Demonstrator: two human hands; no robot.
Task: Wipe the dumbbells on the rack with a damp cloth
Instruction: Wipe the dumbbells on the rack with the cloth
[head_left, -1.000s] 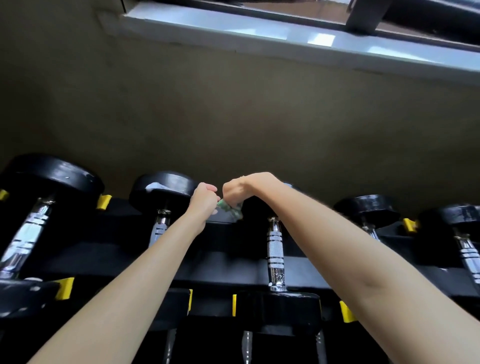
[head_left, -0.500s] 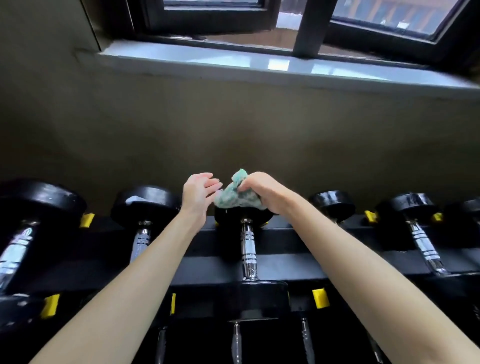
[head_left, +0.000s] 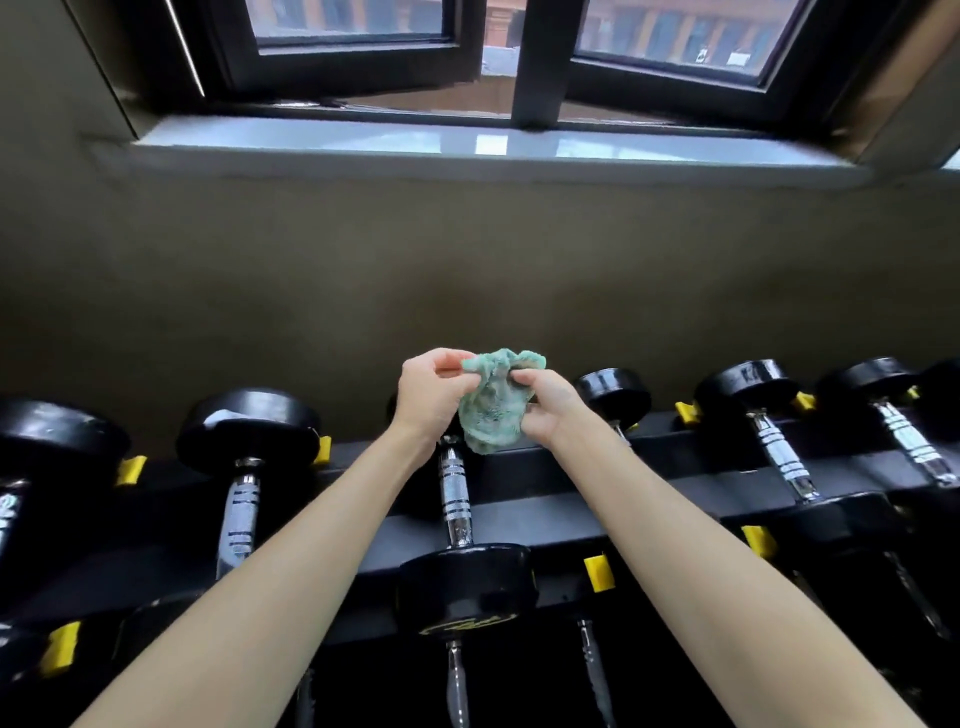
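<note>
Left hand (head_left: 428, 397) and right hand (head_left: 550, 410) both pinching one green cloth (head_left: 491, 410) over the rack's (head_left: 571, 467) back edge. At least six dumbbells (head_left: 244, 499) up top; yellow writing (head_left: 465, 623) unreadable.

Bare forearms; left hand (head_left: 431, 396), right hand (head_left: 549, 411)

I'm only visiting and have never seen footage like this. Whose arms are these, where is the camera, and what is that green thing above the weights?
No machine here: these are a person's bare arms, filmed by one camera worn on the head, looking forward and down. The left hand and right hand both pinch a crumpled green cloth, held up between them. Below, a black rack holds a row of dumbbells. The cloth hides the far end of the middle dumbbell. Above is a window.
</note>
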